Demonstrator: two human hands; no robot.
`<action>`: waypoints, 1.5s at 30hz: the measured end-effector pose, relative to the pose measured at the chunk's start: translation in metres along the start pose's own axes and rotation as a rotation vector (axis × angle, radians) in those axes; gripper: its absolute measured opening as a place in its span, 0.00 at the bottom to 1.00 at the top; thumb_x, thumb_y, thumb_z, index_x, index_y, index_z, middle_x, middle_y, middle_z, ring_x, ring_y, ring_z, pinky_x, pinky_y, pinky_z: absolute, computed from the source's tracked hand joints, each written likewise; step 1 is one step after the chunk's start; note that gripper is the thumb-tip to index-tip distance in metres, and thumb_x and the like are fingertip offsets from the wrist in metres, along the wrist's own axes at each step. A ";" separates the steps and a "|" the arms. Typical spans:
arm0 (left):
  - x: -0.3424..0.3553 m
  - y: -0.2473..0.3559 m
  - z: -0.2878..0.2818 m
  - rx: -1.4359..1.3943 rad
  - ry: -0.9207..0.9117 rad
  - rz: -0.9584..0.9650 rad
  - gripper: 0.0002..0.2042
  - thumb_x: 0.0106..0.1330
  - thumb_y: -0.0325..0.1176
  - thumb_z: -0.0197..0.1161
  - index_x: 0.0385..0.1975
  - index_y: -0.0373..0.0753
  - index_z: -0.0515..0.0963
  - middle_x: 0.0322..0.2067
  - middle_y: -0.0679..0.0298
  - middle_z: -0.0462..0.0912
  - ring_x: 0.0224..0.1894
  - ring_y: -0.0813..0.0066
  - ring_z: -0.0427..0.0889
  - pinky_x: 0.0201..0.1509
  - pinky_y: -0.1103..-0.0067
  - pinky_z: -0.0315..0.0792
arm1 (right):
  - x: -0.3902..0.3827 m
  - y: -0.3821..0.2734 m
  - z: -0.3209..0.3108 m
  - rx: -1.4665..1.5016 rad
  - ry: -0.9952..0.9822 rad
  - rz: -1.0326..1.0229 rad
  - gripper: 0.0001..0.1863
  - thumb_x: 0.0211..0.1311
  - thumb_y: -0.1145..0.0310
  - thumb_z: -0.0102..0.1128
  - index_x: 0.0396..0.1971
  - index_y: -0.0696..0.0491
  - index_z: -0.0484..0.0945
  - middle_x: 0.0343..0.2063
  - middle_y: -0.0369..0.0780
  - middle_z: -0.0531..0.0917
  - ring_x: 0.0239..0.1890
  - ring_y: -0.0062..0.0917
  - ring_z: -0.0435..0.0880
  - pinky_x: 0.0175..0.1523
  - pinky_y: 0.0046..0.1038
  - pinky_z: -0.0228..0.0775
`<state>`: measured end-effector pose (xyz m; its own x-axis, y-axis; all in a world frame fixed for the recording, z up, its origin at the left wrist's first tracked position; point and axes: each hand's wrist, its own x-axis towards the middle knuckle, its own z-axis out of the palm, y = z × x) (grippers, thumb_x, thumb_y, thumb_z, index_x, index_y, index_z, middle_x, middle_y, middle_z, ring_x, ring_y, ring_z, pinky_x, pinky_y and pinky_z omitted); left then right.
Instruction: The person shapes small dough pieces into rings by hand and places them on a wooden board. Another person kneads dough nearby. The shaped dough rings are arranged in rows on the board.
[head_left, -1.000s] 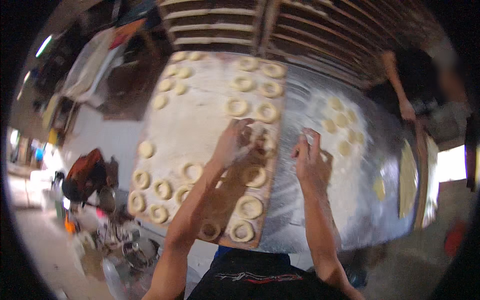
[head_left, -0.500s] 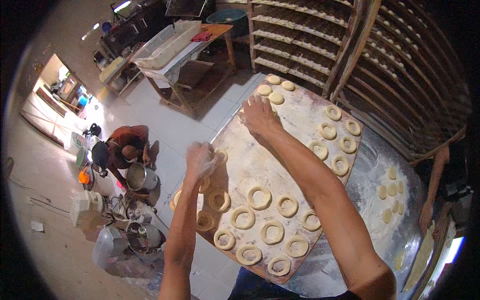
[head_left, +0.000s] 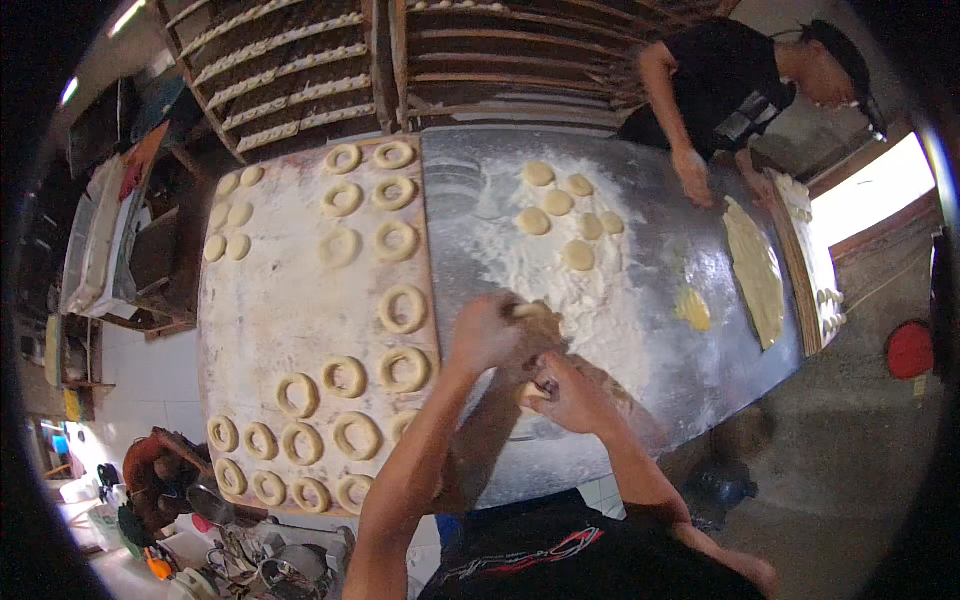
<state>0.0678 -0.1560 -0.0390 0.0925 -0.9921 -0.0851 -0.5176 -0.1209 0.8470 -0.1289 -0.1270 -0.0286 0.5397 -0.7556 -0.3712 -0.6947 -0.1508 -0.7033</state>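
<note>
R of floured board (head_left: 270,310), just above tabletop (head_left: 460,270), L hand (head_left: 492,335) & R hand (head_left: 575,393) are held close tog., fingers part-curled; whether dough is gripped can't be told (blur, shadow). On board, approx. 19 dough rings (head_left: 402,308) are counted, some part-hidden by L forearm (head_left: 405,480), plus 6 dough discs (head_left: 240,214) far L; 7 more discs are seen R of board, on flour (head_left: 590,320).

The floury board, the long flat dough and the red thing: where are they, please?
Floury board (head_left: 268,305): head view, bare part of its top.
Long flat dough (head_left: 757,275): head view, middle of the sheet.
Red thing (head_left: 909,350): head view, middle of its surface.
</note>
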 end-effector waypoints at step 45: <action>-0.117 0.084 0.068 -0.459 1.022 0.202 0.27 0.70 0.27 0.46 0.67 0.38 0.50 0.27 0.60 0.73 0.24 0.75 0.68 0.29 0.77 0.67 | -0.061 -0.019 -0.022 1.008 -0.183 -0.378 0.29 0.37 0.73 0.49 0.45 0.48 0.52 0.31 0.35 0.62 0.40 0.25 0.66 0.51 0.25 0.61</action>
<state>-0.0442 -0.0528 0.0070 0.8018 -0.4738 0.3642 -0.2612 0.2703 0.9267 -0.1590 -0.0918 0.0208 0.7566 -0.6518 -0.0522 0.1949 0.3010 -0.9335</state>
